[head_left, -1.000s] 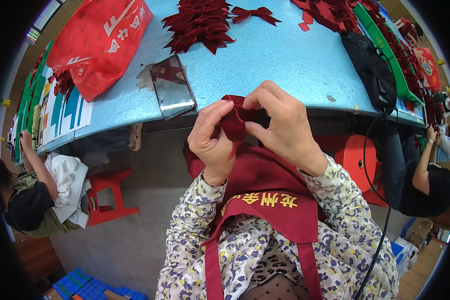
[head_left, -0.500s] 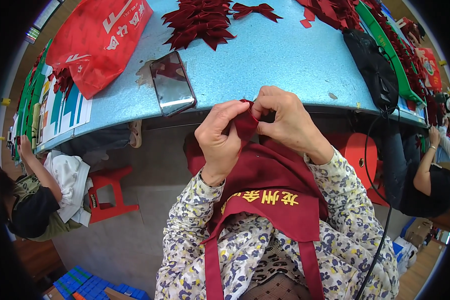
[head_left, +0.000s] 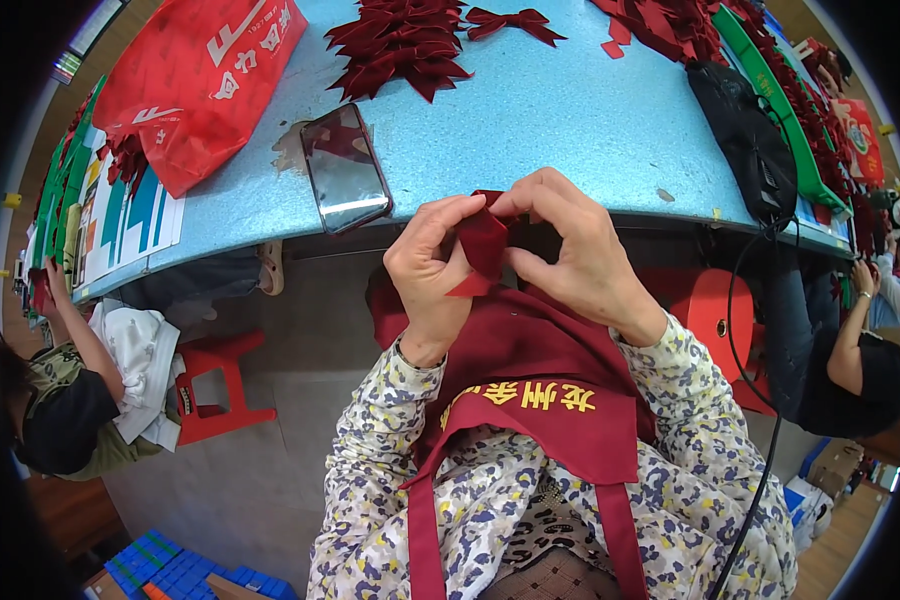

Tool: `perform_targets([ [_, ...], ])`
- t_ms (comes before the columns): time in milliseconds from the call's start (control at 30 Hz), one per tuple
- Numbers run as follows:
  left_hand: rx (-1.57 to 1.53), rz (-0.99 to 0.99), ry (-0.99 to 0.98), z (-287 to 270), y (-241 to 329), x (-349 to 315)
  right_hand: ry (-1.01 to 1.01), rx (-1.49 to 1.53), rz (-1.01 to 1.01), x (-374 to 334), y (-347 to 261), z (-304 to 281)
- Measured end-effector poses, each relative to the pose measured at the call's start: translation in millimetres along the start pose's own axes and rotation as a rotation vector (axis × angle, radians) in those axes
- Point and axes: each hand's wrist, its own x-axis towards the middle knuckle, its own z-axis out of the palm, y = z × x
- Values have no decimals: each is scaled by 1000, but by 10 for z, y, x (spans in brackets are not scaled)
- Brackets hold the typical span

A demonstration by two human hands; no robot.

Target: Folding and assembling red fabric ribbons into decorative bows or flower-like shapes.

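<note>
Between my hands is a dark red velvet ribbon (head_left: 484,243), held up just off the table's near edge above my apron. My left hand (head_left: 432,265) grips the ribbon, thumb and fingers pressed on its left side, with a cut end hanging below. On the other side my right hand (head_left: 568,245) pinches its upper part between fingertips, the thumb bent and apart from the cloth. Farther up the table lies a stack of finished dark red bows (head_left: 398,45), with a single bow (head_left: 515,24) beside it.
A phone (head_left: 346,168) lies left of my hands on the blue table (head_left: 560,120). Behind it stands a red plastic bag (head_left: 195,100). Loose ribbon pieces (head_left: 660,25), a black bag (head_left: 740,130) with a cable and a green tray (head_left: 775,100) are at right. People sit on both sides.
The ribbon has turned and opened out, showing more of its flat face and a loose end. My right thumb has moved slightly away from it.
</note>
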Motion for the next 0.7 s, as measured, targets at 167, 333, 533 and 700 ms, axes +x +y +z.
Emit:
perform_targets([
  [167,124,109,-34,-54,-18,6,-93,119,9,-70,-27,-86],
  [333,174,197,-5,-46,-18,8,-137,439,323,-110,-69,-59],
  [533,292,265,29,-55,38,43,-145,727,561,-142,-60,27],
  [700,336,304,37,-85,24,41,-287,606,568,-157,29,5],
])
